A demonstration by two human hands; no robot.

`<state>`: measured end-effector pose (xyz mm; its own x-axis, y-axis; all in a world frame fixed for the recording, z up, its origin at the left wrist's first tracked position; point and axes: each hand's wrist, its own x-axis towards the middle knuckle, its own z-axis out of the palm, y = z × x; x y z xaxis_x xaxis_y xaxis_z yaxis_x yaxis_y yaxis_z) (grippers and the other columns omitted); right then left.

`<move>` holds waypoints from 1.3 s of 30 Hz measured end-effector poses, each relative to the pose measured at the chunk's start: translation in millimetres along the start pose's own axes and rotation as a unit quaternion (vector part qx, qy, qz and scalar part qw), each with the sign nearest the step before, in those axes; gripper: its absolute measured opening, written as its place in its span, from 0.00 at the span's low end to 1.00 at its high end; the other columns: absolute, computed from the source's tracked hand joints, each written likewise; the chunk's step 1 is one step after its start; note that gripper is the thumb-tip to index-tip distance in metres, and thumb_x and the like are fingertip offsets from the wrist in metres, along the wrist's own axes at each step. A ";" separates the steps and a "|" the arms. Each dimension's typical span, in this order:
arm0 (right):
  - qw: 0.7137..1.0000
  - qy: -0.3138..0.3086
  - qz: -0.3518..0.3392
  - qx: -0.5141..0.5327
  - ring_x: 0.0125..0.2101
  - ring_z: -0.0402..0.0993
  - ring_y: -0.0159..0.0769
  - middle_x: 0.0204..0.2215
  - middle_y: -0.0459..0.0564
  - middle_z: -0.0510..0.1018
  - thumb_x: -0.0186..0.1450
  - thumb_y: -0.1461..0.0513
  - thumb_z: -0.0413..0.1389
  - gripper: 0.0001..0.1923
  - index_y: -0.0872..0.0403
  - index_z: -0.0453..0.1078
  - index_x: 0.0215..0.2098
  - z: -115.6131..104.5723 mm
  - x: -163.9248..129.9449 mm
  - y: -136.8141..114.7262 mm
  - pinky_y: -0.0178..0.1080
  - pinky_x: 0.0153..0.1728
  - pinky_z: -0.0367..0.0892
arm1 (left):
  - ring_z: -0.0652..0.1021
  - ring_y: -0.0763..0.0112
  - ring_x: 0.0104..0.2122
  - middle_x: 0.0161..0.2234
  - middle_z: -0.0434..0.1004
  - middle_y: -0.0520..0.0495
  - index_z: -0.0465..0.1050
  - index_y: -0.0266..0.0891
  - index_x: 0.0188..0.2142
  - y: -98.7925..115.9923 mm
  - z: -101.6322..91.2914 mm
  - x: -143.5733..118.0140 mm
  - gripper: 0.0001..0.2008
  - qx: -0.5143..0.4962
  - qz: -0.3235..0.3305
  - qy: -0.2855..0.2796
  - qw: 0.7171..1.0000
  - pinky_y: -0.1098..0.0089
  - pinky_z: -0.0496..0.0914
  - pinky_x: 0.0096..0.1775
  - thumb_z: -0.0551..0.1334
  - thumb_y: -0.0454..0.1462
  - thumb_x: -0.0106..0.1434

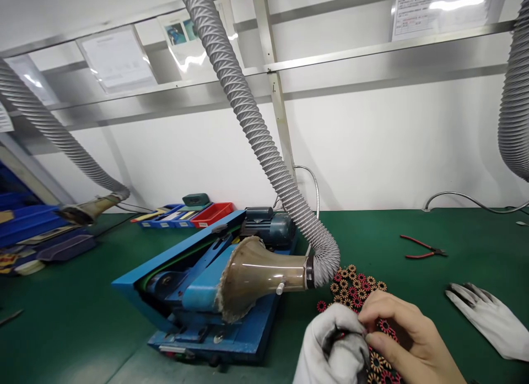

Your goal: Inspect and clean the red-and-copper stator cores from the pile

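My left hand (334, 348), in a white glove with dark smudges, is curled closed at the lower right of the view. A speck of red shows inside its fingers, too small to name. My bare right hand (407, 334) meets it from the right, thumb and forefinger pinched against the gloved fingertips. Whatever is between them is hidden. Under and behind both hands lies a spread of small toothed rings (351, 287), some red and some tan.
A blue belt sander (198, 296) with a brown suction hood (264, 265) and grey hose (248, 114) stands left of my hands. Red-handled cutters (424, 247) and a loose white glove (490, 320) lie at right. Bins (212, 214) stand by the wall.
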<state>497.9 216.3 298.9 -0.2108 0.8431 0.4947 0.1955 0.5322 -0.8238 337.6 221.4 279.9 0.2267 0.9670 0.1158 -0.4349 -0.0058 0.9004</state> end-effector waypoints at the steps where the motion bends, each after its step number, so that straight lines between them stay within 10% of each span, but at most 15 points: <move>1: 1.000 0.018 0.003 0.022 0.32 0.73 0.37 0.28 0.44 0.76 0.66 0.60 0.59 0.02 0.45 0.75 0.35 1.5 1.5 0.2 0.33 0.37 0.68 | 0.66 0.77 0.20 0.22 0.73 0.52 0.78 0.39 0.27 2.4 1.8 2.1 0.11 -0.002 0.019 -0.004 1.000 0.75 0.62 0.25 0.70 0.45 0.54; 5: 0.982 0.078 0.036 0.166 0.31 0.68 0.34 0.28 0.43 0.70 0.66 0.58 0.61 0.04 0.46 0.72 0.32 13.3 7.7 2.4 0.30 0.33 0.67 | 0.76 0.66 0.34 0.30 0.79 0.48 0.81 0.41 0.24 12.5 10.4 8.6 0.15 0.022 0.158 0.040 0.986 0.72 0.69 0.38 0.71 0.51 0.53; 11: 0.898 0.101 0.127 0.410 0.39 0.73 0.39 0.35 0.47 0.75 0.50 0.54 0.73 0.16 0.47 0.76 0.34 41.6 14.5 -1.4 0.35 0.40 0.70 | 0.79 0.56 0.46 0.32 0.83 0.46 0.82 0.43 0.25 -10.3 6.9 21.3 0.15 -0.042 0.129 0.086 0.987 0.67 0.71 0.46 0.72 0.52 0.50; 17: 0.895 0.123 0.182 0.388 0.36 0.75 0.38 0.34 0.49 0.79 0.47 0.55 0.75 0.18 0.50 0.80 0.34 40.0 15.9 1.3 0.32 0.36 0.71 | 0.82 0.55 0.44 0.44 0.85 0.41 0.82 0.44 0.44 -30.4 -7.5 34.8 0.22 -0.084 0.122 0.071 0.986 0.62 0.74 0.49 0.72 0.47 0.50; 24: 0.896 0.106 0.215 0.374 0.34 0.78 0.44 0.32 0.53 0.82 0.46 0.52 0.74 0.21 0.52 0.80 0.34 38.5 13.3 0.2 0.39 0.35 0.74 | 0.80 0.70 0.25 0.32 0.86 0.43 0.83 0.38 0.27 12.5 -9.9 24.9 0.07 0.048 0.133 0.061 0.988 0.74 0.75 0.31 0.65 0.30 0.50; 31: 0.875 0.052 0.212 0.432 0.26 0.76 0.37 0.28 0.51 0.79 0.49 0.53 0.73 0.20 0.54 0.80 0.35 42.9 15.4 0.7 0.39 0.33 0.74 | 0.84 0.60 0.33 0.30 0.87 0.44 0.82 0.40 0.25 10.5 -14.5 26.9 0.02 0.010 0.235 0.122 0.964 0.69 0.77 0.38 0.71 0.36 0.52; 35: 0.859 0.060 0.215 0.461 0.28 0.76 0.36 0.32 0.52 0.80 0.53 0.55 0.72 0.16 0.54 0.80 0.37 39.4 16.8 1.5 0.36 0.32 0.74 | 0.83 0.71 0.33 0.31 0.86 0.51 0.83 0.45 0.28 11.7 -24.6 23.5 0.02 0.005 0.278 0.171 0.945 0.79 0.74 0.38 0.70 0.36 0.56; 39: 0.843 0.081 0.220 0.485 0.29 0.78 0.36 0.34 0.52 0.81 0.54 0.56 0.72 0.16 0.53 0.79 0.38 35.4 15.9 4.1 0.36 0.32 0.75 | 0.81 0.63 0.43 0.43 0.84 0.48 0.84 0.48 0.35 20.7 -23.9 12.1 0.17 0.112 0.247 0.113 0.956 0.74 0.75 0.44 0.72 0.27 0.48</move>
<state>461.5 229.1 293.5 -0.1733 0.9836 0.0493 -0.6708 -0.0812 -0.7372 310.4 239.1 289.9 -0.1636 0.8626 0.4786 -0.2370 -0.5053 0.8297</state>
